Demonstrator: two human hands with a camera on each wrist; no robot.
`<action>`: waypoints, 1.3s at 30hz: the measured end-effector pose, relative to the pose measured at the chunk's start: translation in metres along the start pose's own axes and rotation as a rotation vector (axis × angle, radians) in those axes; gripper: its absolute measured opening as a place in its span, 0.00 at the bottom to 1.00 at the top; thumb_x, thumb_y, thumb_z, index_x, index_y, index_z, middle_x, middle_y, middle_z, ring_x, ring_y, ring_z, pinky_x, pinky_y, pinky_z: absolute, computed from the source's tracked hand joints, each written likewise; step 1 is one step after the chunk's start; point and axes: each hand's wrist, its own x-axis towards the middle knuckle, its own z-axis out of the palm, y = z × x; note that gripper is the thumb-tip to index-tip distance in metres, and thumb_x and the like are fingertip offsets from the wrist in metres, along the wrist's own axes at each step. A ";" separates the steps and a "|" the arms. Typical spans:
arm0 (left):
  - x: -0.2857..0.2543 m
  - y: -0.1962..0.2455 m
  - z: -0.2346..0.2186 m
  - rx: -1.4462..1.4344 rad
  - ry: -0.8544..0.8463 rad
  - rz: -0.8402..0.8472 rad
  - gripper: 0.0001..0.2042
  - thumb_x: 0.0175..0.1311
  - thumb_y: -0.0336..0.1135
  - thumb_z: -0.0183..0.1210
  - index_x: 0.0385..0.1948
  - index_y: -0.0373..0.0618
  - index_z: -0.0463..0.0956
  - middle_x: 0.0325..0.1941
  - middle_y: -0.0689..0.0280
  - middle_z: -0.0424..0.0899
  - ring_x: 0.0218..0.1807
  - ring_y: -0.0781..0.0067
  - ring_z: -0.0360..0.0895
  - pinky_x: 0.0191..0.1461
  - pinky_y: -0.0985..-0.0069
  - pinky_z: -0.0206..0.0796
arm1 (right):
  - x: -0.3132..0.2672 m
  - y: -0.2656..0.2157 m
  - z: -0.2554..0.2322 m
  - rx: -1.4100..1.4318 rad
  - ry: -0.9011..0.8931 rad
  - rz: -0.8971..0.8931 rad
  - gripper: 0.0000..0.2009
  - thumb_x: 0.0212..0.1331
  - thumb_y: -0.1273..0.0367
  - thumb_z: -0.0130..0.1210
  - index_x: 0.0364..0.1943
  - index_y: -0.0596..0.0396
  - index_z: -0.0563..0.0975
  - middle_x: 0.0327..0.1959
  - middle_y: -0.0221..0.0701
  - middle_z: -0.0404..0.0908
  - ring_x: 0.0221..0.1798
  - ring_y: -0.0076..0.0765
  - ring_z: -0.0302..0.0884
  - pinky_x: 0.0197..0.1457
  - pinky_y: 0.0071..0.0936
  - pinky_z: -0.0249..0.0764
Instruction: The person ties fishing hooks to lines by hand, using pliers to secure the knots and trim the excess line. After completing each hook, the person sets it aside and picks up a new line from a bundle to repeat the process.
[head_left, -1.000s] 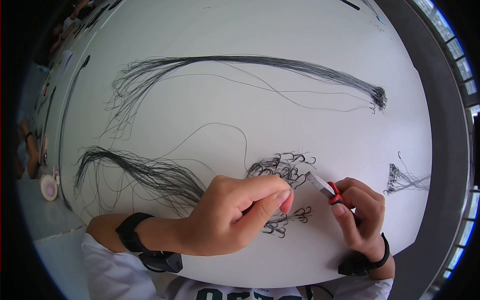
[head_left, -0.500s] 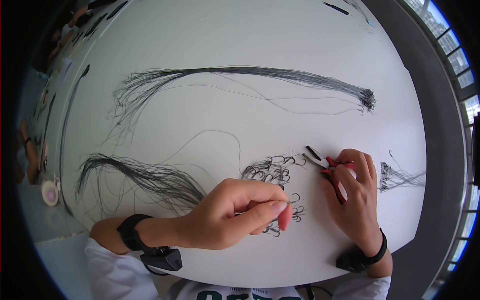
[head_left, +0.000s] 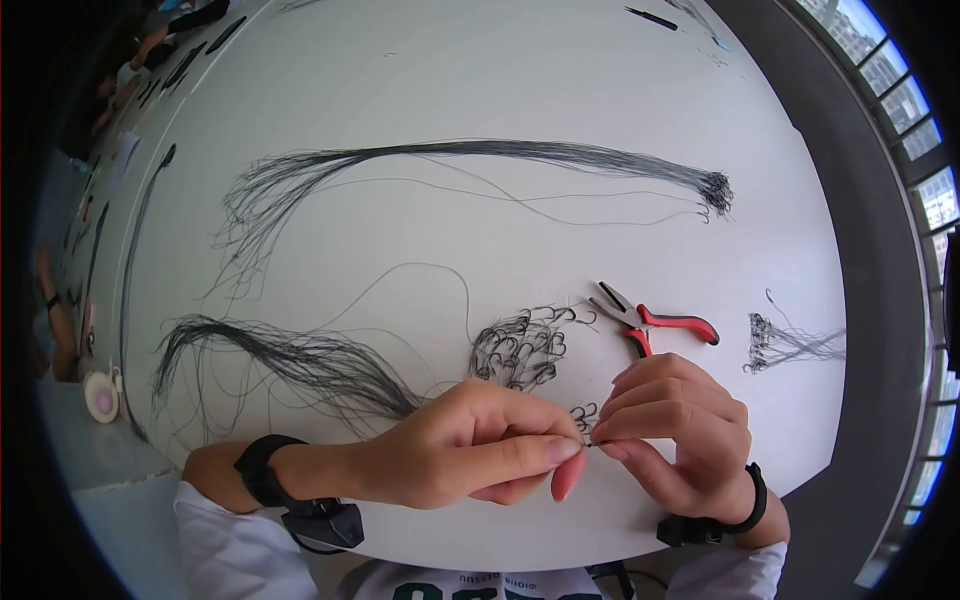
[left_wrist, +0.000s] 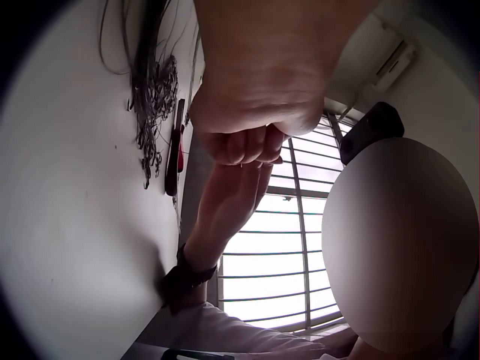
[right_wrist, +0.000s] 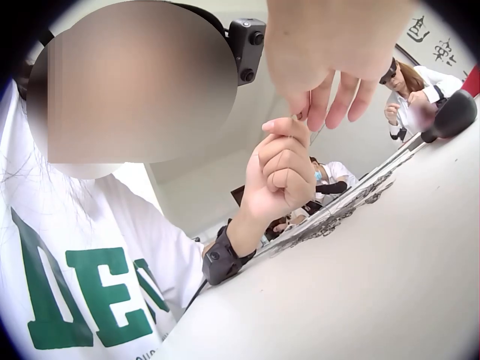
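Observation:
In the head view my left hand [head_left: 480,445] pinches something tiny between thumb and forefinger, too small to make out. The right hand [head_left: 680,430] meets it fingertip to fingertip, thumb and forefinger closed on the same small dark piece. Just beyond the right hand, red-handled pliers [head_left: 680,322] lie on the table with their jaws apart. A cluster of dark hooks [head_left: 520,348] is behind the left hand, and dark lines [head_left: 310,355] run out to the left. The right wrist view shows the left hand [right_wrist: 281,169] with curled fingers below the right hand [right_wrist: 337,60].
A long bundle of lines [head_left: 500,148] with hooks at its right end lies farther back on the white table [head_left: 420,80]. A smaller hook bundle [head_left: 765,345] is at the right, a black tool [head_left: 652,18] at the back. Other people sit around the left side.
The right hand has let go of the red-handled pliers, now on the table, and moved left and nearer the body to the left fingertips. The left hand has lowered slightly.

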 end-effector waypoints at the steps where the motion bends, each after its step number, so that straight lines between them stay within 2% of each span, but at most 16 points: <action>1: 0.000 0.000 0.000 0.023 -0.004 -0.010 0.13 0.69 0.32 0.43 0.29 0.35 0.74 0.15 0.73 0.66 0.16 0.89 0.56 0.19 0.86 0.45 | 0.000 -0.002 0.000 -0.001 -0.001 -0.001 0.09 0.40 0.79 0.64 0.28 0.59 0.78 0.26 0.32 0.79 0.30 0.36 0.75 0.33 0.25 0.71; 6: 0.001 0.004 0.006 0.222 0.060 0.005 0.14 0.70 0.33 0.42 0.30 0.34 0.74 0.16 0.68 0.73 0.16 0.87 0.64 0.21 0.87 0.54 | -0.004 -0.007 -0.001 0.273 -0.030 0.330 0.03 0.49 0.82 0.56 0.28 0.62 0.77 0.26 0.33 0.79 0.29 0.32 0.75 0.34 0.23 0.70; 8: 0.002 0.003 0.014 0.461 0.317 0.143 0.14 0.70 0.32 0.41 0.33 0.32 0.74 0.25 0.58 0.81 0.25 0.80 0.77 0.31 0.86 0.68 | -0.006 -0.009 0.000 0.350 -0.027 0.430 0.02 0.52 0.80 0.55 0.28 0.62 0.77 0.26 0.33 0.79 0.29 0.30 0.76 0.34 0.22 0.70; 9: 0.005 -0.002 0.015 0.461 0.318 0.145 0.14 0.70 0.32 0.41 0.33 0.32 0.74 0.25 0.58 0.81 0.25 0.80 0.77 0.31 0.86 0.68 | -0.006 -0.010 0.000 0.429 -0.025 0.531 0.01 0.55 0.79 0.54 0.29 0.63 0.77 0.26 0.33 0.79 0.29 0.27 0.76 0.35 0.22 0.70; 11: 0.012 -0.008 0.015 0.388 0.520 0.482 0.13 0.70 0.32 0.40 0.36 0.31 0.72 0.35 0.51 0.82 0.37 0.69 0.81 0.43 0.77 0.74 | -0.007 -0.010 0.000 0.464 -0.020 0.557 0.02 0.56 0.79 0.53 0.29 0.64 0.77 0.26 0.33 0.80 0.30 0.26 0.76 0.36 0.22 0.71; 14: 0.007 0.005 0.008 0.214 0.588 0.513 0.14 0.71 0.34 0.39 0.37 0.32 0.70 0.38 0.51 0.82 0.43 0.62 0.81 0.48 0.70 0.74 | -0.006 -0.012 0.001 0.510 0.035 0.600 0.03 0.58 0.78 0.53 0.31 0.65 0.77 0.27 0.33 0.80 0.31 0.26 0.77 0.38 0.22 0.72; 18: -0.016 0.030 -0.009 0.070 0.630 0.464 0.13 0.68 0.37 0.41 0.37 0.36 0.71 0.28 0.61 0.80 0.32 0.67 0.81 0.38 0.73 0.73 | -0.002 -0.008 -0.008 0.540 0.197 0.692 0.04 0.59 0.78 0.54 0.34 0.67 0.78 0.28 0.35 0.80 0.32 0.29 0.80 0.37 0.22 0.78; 19: -0.017 0.036 -0.005 0.089 0.757 0.404 0.13 0.67 0.36 0.43 0.36 0.35 0.72 0.21 0.65 0.77 0.23 0.72 0.77 0.30 0.76 0.71 | -0.001 -0.004 -0.012 0.521 0.250 0.688 0.05 0.58 0.78 0.54 0.35 0.67 0.78 0.29 0.37 0.81 0.33 0.31 0.82 0.35 0.24 0.81; 24: -0.043 0.048 -0.023 0.269 0.728 0.307 0.13 0.64 0.34 0.47 0.35 0.31 0.76 0.15 0.67 0.74 0.15 0.77 0.71 0.24 0.80 0.68 | 0.013 0.013 -0.041 0.376 0.394 0.674 0.05 0.55 0.76 0.57 0.32 0.64 0.81 0.25 0.39 0.82 0.28 0.34 0.83 0.34 0.24 0.81; 26: -0.050 0.055 -0.024 0.477 0.635 0.160 0.12 0.63 0.32 0.49 0.36 0.31 0.76 0.18 0.65 0.77 0.17 0.76 0.73 0.24 0.80 0.69 | 0.016 0.020 -0.051 0.339 0.390 0.665 0.04 0.55 0.76 0.57 0.32 0.63 0.81 0.24 0.38 0.82 0.27 0.32 0.83 0.33 0.23 0.81; 28: -0.047 0.051 -0.024 0.478 0.679 0.183 0.11 0.65 0.33 0.49 0.36 0.33 0.76 0.22 0.62 0.79 0.21 0.74 0.76 0.29 0.80 0.71 | 0.022 0.026 -0.057 0.312 0.348 0.639 0.04 0.55 0.75 0.57 0.31 0.63 0.81 0.23 0.36 0.82 0.26 0.31 0.82 0.34 0.23 0.81; 30: -0.037 0.047 -0.024 0.224 0.966 0.530 0.13 0.66 0.36 0.51 0.41 0.32 0.75 0.30 0.58 0.82 0.28 0.70 0.80 0.40 0.75 0.73 | 0.025 0.032 -0.061 0.292 0.348 0.637 0.05 0.55 0.74 0.57 0.32 0.63 0.80 0.23 0.36 0.81 0.25 0.31 0.82 0.34 0.24 0.81; 31: -0.039 0.054 -0.026 0.104 0.994 0.529 0.13 0.67 0.36 0.50 0.41 0.34 0.75 0.26 0.64 0.81 0.27 0.74 0.78 0.44 0.73 0.73 | 0.026 0.035 -0.065 0.231 0.377 0.629 0.06 0.56 0.73 0.57 0.32 0.63 0.80 0.24 0.37 0.81 0.26 0.32 0.82 0.34 0.24 0.81; 32: -0.045 0.056 -0.038 0.099 0.995 0.531 0.13 0.67 0.36 0.50 0.41 0.34 0.75 0.26 0.64 0.81 0.27 0.74 0.78 0.44 0.73 0.73 | 0.027 0.040 -0.069 0.169 0.404 0.620 0.06 0.56 0.73 0.57 0.33 0.63 0.80 0.24 0.37 0.81 0.27 0.32 0.82 0.35 0.24 0.81; 34: -0.065 0.059 -0.067 0.235 0.748 0.549 0.12 0.67 0.36 0.50 0.41 0.35 0.74 0.20 0.72 0.74 0.19 0.82 0.70 0.37 0.77 0.70 | 0.028 0.054 -0.078 0.157 0.404 0.639 0.06 0.56 0.73 0.56 0.34 0.63 0.79 0.26 0.38 0.81 0.27 0.32 0.82 0.36 0.25 0.81; 39: -0.084 0.074 -0.096 0.387 0.904 0.418 0.13 0.66 0.37 0.50 0.40 0.35 0.73 0.16 0.78 0.62 0.14 0.87 0.56 0.28 0.82 0.61 | 0.025 0.087 -0.088 0.106 0.450 0.789 0.07 0.56 0.74 0.55 0.35 0.65 0.79 0.26 0.38 0.81 0.28 0.31 0.82 0.36 0.22 0.81</action>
